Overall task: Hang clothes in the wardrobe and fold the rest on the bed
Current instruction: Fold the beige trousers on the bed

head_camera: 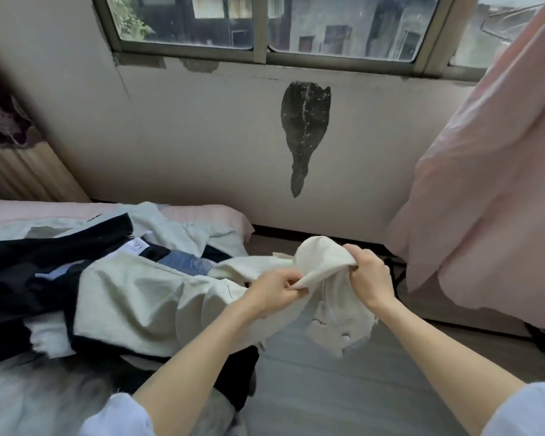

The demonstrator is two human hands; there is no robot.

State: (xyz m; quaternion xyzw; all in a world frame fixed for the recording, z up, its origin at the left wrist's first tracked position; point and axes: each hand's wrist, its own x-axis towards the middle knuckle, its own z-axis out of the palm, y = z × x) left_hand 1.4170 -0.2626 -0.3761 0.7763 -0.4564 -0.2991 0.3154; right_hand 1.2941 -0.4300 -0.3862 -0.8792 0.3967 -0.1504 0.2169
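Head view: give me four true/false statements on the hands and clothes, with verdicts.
1. Both hands grip the cream garment. True: left hand and right hand each pinch its fabric.
2. The garment lies flat and folded on the bed. False: it is held up, part hanging below the hands.
3. A pile of clothes lies on the bed. True.
4. The pink curtain hangs on the left. False: it hangs on the right.
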